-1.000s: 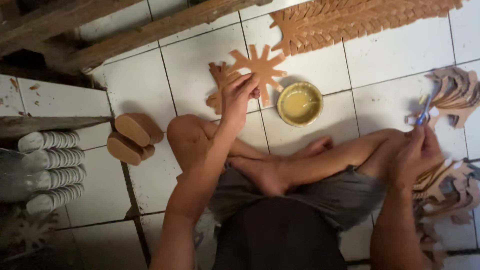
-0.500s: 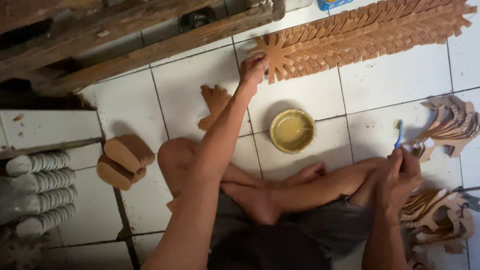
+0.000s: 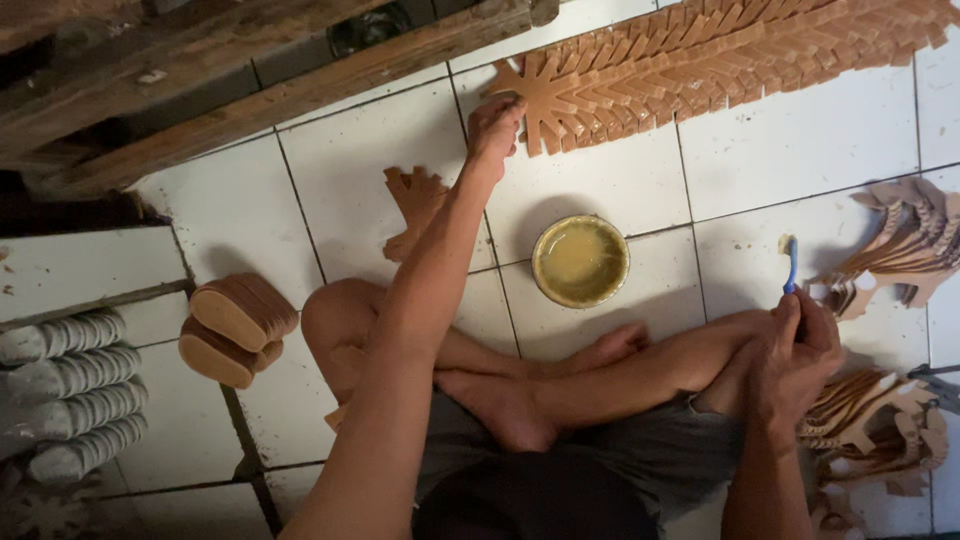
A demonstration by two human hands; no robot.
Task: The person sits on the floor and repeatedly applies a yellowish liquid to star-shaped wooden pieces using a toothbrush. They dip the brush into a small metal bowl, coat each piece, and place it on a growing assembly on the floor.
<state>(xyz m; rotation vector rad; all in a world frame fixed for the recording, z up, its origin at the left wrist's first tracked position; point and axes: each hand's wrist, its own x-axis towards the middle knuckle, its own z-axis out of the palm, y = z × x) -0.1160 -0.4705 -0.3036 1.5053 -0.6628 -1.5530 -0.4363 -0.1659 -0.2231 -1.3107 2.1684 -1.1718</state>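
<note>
Stacked tan soles (image 3: 238, 328): on the floor, well left of the hands. Left hand (image 3: 495, 125): arm outstretched, fingers pressing a star-cut leather piece (image 3: 540, 98) at the near end of the laid-out row (image 3: 740, 50). Glue bowl (image 3: 580, 260): between the hands. Right hand (image 3: 800, 345): closed around a blue brush (image 3: 790, 262), uncoated cut pieces (image 3: 900, 250) just beyond it. Step, as judged: laying a coated piece out; next calls for a fresh piece and brush.

White tiled floor (image 3: 790, 130) with a yellow bowl (image 3: 580, 261) of glue at centre. Beyond the bowl, a long overlapping row of brown cut-outs (image 3: 720, 60); left of it, a loose cut-out (image 3: 415, 205) and stacked soles (image 3: 235, 325); right of it, heaped straps (image 3: 900, 255).
</note>
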